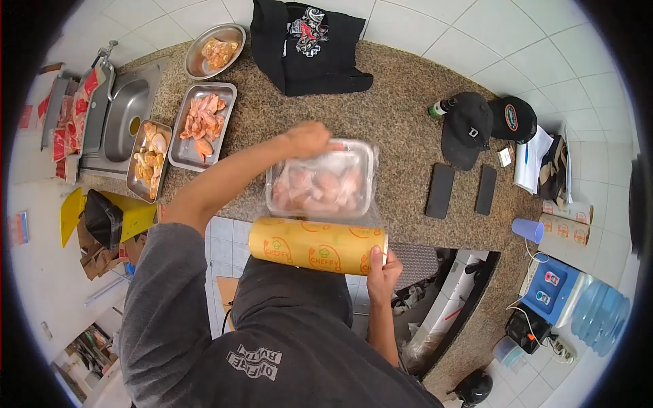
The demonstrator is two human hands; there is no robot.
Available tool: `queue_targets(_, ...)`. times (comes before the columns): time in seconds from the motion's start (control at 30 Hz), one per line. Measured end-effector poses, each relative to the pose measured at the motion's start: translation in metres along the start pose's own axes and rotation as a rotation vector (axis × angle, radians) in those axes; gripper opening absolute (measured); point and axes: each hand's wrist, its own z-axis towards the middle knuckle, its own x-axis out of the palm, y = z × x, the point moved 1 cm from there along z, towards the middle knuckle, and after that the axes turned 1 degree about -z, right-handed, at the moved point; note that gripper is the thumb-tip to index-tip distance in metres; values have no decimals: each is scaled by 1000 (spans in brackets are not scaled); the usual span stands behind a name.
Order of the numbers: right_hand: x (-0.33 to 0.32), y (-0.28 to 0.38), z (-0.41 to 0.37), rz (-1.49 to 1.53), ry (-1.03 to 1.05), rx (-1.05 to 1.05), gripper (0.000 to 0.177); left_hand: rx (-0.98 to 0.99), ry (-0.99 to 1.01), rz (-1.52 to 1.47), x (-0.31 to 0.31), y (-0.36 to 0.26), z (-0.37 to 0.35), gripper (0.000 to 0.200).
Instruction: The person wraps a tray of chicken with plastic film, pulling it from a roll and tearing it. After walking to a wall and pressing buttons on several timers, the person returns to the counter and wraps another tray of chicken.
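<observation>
A metal tray (373, 163) of raw chicken pieces (316, 187) sits at the counter's front, with clear cling film (340, 163) stretched across it. At the tray's far edge, my left hand (309, 139) is closed, its fingers curled down onto the film's end and partly hidden. Closer to my body, a yellow roll of cling film (316, 245) with "CHEFFY" printing lies crosswise along the counter edge. My right hand (384, 268) grips the roll's right end, thumb on top. Film runs from the roll over the tray.
To the left stand a tray of chicken wings (204, 126), a tray of yellowish chicken (149, 161) and a bowl (236, 39), beside the sink (129, 102). A black garment (279, 64) lies behind. Phones (440, 190), caps (467, 129) and a purple cup (527, 230) are right.
</observation>
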Motion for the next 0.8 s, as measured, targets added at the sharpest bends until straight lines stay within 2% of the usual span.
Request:
queue_targets(0.07, -2, -13, 2, -50, -120, 46, 31, -134, -221, -68, -8, 24, 14, 65)
queue_targets(0.1, -4, -22, 6, -50, -122, 50, 31, -132, -216, -69, -11, 28, 18, 65)
queue_targets(0.17, -14, -39, 25, -101, -96, 191, 40, -14, -318, -16, -28, 28, 22, 63)
queue_targets(0.3, -10, -32, 84, -212, -31, 264, 49, 131, -255, 101, -42, 35, 50, 53)
queue_targets(0.37, -10, -23, 108, -212, 78, 465, 54, 140, -216, 141, -41, 36, 61, 50)
queue_targets(0.4, -14, -30, 116, -215, 74, 451, 54, 127, -172, 184, -41, 40, 65, 47)
queue_targets(0.43, -15, -39, 122, -314, 89, 443, 54, 126, -181, 188, -40, 43, 66, 47)
queue_targets(0.5, -20, -38, 129, -416, 98, 437, 54, 81, -408, 98, -33, 40, 62, 39)
queue_targets(0.57, -17, 7, 133, -1225, 292, 434, 52, 33, -466, 73, -47, 23, 36, 34)
queue_targets(0.6, -14, 28, 133, -1221, 275, 440, 52, -5, -682, 31, -48, 19, 24, 38)
queue_targets(0.63, -5, 52, 135, -1355, 239, 274, 52, -48, -900, -15, -49, 15, 14, 43)
queue_targets(0.67, 6, 69, 142, -1483, 207, 101, 54, -41, -903, -15, -45, 9, 6, 43)
queue_targets(0.73, 41, 92, 184, -1310, 115, -310, 58, -131, -976, 101, -36, 2, -11, 48)
queue_targets(0.8, 88, 93, 234, -1102, 13, -891, 53, -195, -947, 95, -19, 6, -11, 46)
